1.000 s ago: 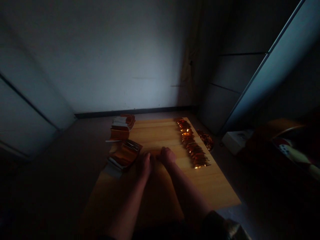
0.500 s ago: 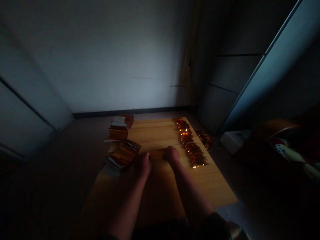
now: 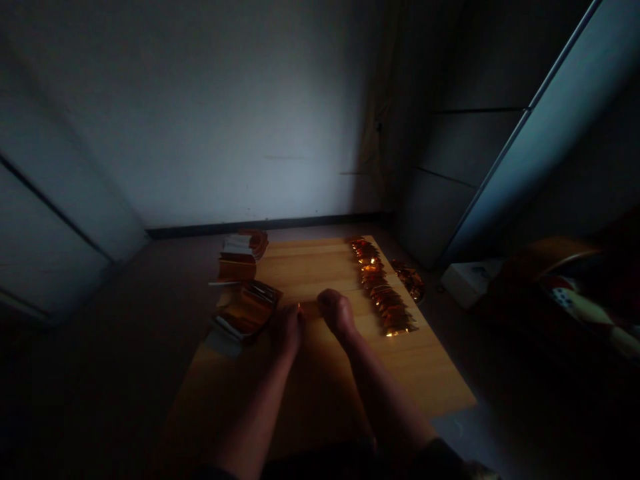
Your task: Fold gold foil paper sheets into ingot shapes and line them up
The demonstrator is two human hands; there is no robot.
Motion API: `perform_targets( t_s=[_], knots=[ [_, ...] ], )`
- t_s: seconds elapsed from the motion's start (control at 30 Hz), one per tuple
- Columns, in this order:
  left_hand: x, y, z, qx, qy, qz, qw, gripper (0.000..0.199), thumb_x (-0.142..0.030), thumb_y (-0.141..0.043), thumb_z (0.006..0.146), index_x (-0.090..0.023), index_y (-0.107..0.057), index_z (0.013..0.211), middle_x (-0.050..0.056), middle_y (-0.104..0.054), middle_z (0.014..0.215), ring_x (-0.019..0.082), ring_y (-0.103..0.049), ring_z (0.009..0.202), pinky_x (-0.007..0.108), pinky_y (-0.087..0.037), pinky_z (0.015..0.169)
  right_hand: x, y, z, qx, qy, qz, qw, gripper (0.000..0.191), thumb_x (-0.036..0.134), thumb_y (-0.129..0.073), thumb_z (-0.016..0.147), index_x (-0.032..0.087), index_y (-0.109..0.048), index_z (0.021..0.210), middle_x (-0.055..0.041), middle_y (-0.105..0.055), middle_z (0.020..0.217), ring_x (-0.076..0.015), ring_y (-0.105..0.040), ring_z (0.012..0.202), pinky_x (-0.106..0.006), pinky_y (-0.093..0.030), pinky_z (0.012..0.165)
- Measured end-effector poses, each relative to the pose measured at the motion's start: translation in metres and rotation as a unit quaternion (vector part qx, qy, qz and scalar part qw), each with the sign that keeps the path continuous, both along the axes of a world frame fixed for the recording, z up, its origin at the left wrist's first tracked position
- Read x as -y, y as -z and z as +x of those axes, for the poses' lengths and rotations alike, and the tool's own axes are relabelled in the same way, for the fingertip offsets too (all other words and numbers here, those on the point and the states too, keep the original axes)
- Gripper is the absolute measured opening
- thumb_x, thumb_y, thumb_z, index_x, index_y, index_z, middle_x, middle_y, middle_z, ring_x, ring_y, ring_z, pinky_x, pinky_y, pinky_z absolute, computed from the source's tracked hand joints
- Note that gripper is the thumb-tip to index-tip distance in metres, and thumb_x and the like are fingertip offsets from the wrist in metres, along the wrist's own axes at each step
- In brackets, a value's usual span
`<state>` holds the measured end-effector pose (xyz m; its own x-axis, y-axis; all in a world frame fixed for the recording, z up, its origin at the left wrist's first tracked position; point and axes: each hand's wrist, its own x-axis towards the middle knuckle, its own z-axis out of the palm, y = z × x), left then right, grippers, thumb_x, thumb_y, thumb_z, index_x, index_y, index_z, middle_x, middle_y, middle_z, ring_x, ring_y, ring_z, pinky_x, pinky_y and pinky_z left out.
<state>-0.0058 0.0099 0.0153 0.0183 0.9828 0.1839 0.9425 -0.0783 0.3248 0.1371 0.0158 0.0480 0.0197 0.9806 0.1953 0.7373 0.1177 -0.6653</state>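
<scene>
My left hand (image 3: 287, 331) sits curled beside the foil packet stack (image 3: 247, 308); my right hand (image 3: 337, 315) sits curled above the wooden board (image 3: 305, 267). Pinching: cannot determine.

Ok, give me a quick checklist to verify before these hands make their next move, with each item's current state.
1. Left hand grip: cannot tell; a small glint shows at its fingertips, but it's too dark to see what's there.
2. Right hand grip: cannot tell; its fingers are curled and in shadow.
3. Row of gold foil packets on the wooden board: ok; it lies in an orderly line, apart from the right hand.
4. Stack of orange packets: ok; it is beside the left hand.
5. Gold foil heap: not ok; it lies off the board, beyond its right edge.
6. Lighting: not ok; the room is dim and the hands are shadowed.
</scene>
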Motion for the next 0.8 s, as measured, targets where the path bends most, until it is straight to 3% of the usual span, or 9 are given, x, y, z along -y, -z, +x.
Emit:
perform_targets(
  t_s=[0.17, 0.33, 0.63, 0.8],
  knots=[
    [0.002, -0.002, 0.0, -0.023, -0.005, 0.003, 1.0, 0.025, -0.021, -0.04, 0.088, -0.017, -0.065, 0.09, 0.008, -0.067, 0.094, 0.02, -0.061, 0.091, 0.03, -0.044, 0.081, -0.009, 0.006, -0.024, 0.113, -0.008, -0.131, 0.985, 0.017, 0.019, -0.057, 0.079, 0.019, -0.07, 0.09, -0.006, -0.072, 0.091, -0.0172, -0.065, 0.084, -0.021, -0.042, 0.064],
    [0.001, -0.004, -0.001, -0.011, -0.006, -0.017, 1.0, 0.025, -0.019, -0.041, 0.088, -0.017, -0.066, 0.091, 0.008, -0.067, 0.096, 0.021, -0.061, 0.093, 0.03, -0.044, 0.082, -0.011, 0.007, -0.027, 0.141, -0.005, -0.156, 0.978, 0.023, 0.034, -0.061, 0.081, 0.02, -0.068, 0.098, -0.0078, -0.07, 0.101, -0.0205, -0.065, 0.093, -0.023, -0.045, 0.067],
    [-0.002, -0.006, -0.007, 0.012, 0.035, -0.049, 0.998, 0.023, -0.013, -0.045, 0.085, -0.016, -0.066, 0.094, 0.009, -0.066, 0.101, 0.021, -0.06, 0.096, 0.03, -0.043, 0.083, -0.012, 0.002, -0.025, 0.141, -0.017, -0.18, 0.973, 0.029, 0.035, -0.071, 0.074, 0.021, -0.066, 0.099, -0.0069, -0.069, 0.103, -0.0196, -0.065, 0.094, -0.022, -0.045, 0.067],
    [-0.003, -0.002, -0.01, 0.03, 0.047, -0.034, 0.998, 0.027, -0.01, -0.042, 0.084, -0.015, -0.066, 0.097, 0.009, -0.066, 0.101, 0.021, -0.06, 0.097, 0.029, -0.044, 0.084, -0.011, 0.002, -0.028, 0.14, -0.004, -0.178, 0.974, 0.036, 0.046, -0.068, 0.075, 0.02, -0.065, 0.1, -0.0095, -0.068, 0.104, -0.0219, -0.063, 0.098, -0.025, -0.045, 0.069]
  ],
)
